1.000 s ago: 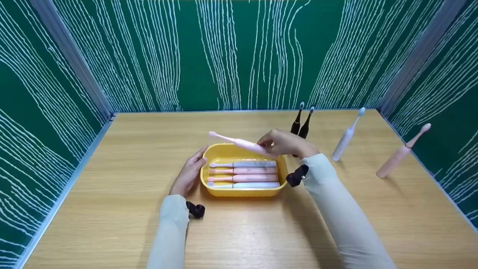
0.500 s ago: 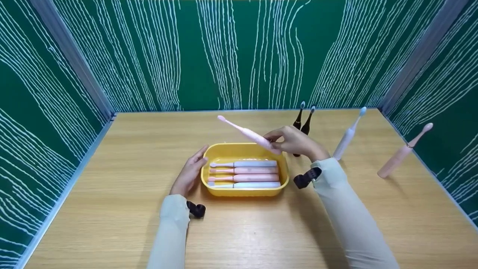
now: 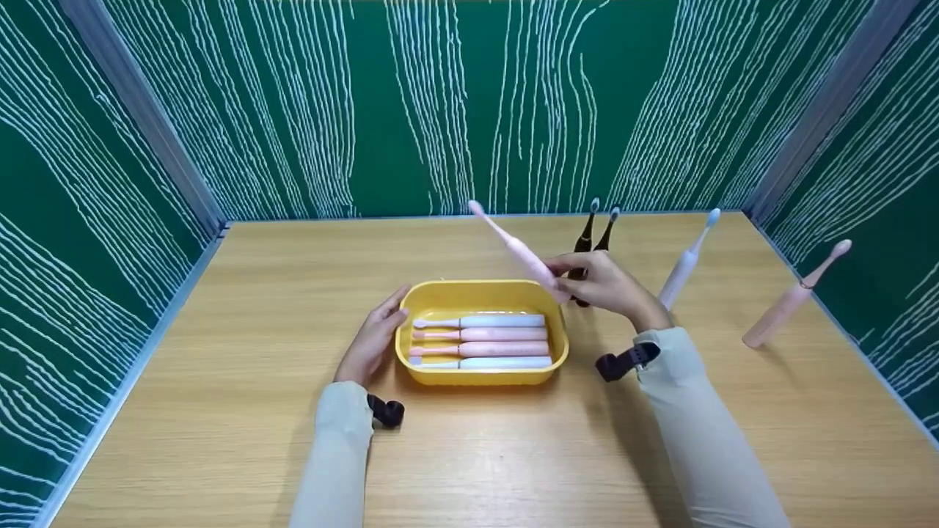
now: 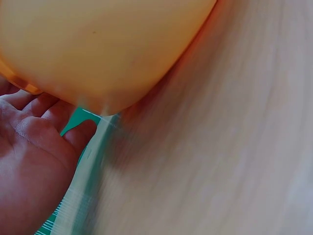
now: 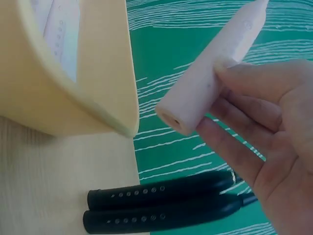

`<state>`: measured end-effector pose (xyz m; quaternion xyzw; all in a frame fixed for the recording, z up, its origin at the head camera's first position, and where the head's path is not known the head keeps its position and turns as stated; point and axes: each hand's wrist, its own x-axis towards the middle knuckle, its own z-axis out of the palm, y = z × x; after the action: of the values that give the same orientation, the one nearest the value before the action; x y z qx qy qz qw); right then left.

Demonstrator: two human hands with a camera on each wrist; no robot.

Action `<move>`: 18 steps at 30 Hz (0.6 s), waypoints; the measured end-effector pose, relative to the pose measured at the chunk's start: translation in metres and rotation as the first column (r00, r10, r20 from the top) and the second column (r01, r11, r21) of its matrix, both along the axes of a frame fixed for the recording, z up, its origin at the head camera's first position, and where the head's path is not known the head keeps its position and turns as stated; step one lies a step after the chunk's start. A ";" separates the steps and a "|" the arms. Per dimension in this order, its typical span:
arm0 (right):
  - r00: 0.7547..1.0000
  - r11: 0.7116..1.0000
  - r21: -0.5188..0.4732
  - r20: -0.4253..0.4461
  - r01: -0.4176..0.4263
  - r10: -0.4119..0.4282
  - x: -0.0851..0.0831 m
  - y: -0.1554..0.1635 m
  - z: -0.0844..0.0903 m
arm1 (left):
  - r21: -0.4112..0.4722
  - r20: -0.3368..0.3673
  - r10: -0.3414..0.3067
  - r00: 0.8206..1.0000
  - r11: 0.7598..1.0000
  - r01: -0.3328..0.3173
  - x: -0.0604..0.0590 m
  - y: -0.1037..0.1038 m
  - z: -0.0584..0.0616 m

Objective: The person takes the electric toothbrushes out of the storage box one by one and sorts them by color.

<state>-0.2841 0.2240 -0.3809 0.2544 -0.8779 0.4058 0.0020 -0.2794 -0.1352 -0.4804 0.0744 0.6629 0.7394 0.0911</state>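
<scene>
My right hand [image 3: 598, 282] pinches a pale pink electric toothbrush [image 3: 530, 260] by its handle, above the right rim of a yellow bin [image 3: 480, 378]. The toothbrush tilts, its brush head up and to the left. In the right wrist view, its handle base [image 5: 176, 117] points down towards the bin. My left hand [image 3: 370, 341] rests against the bin's left side with its fingers fairly straight; the left wrist view shows the palm [image 4: 34, 152] beside the bin wall. Inside the bin lie several white and pink electric toothbrushes [image 3: 502, 348] in parallel rows.
Two black electric toothbrushes [image 5: 166, 200] stand behind my right hand, partly hidden in the head view. To the right stand a white toothbrush [image 3: 682, 271] and a pink one [image 3: 781, 312]. Green walls with white lines [image 3: 367, 110] border the wooden table [image 3: 220, 381].
My right hand has moved right, and the held toothbrush has turned from nearly level to a steeper tilt, brush head rising. My left hand and the bin have stayed almost still.
</scene>
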 end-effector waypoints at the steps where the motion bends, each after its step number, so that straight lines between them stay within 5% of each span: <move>1: 1.000 1.000 -0.013 -0.007 0.010 -0.010 0.001 0.002 -0.001 | -0.002 0.003 0.002 1.000 1.000 -0.002 0.000 0.000 0.000; 8: 0.989 0.993 -0.039 -0.093 0.110 -0.113 0.009 0.021 -0.014 | -0.018 0.018 0.012 1.000 1.000 -0.012 -0.001 0.000 0.000; 18: 0.975 0.966 -0.155 -0.050 0.206 -0.216 0.023 0.052 -0.026 | -0.020 0.021 0.008 1.000 1.000 -0.008 -0.001 -0.001 0.000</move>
<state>-0.2611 0.2756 -0.4071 0.1719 -0.8666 0.4590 0.0935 -0.2805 -0.1364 -0.4800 0.0631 0.6694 0.7340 0.0956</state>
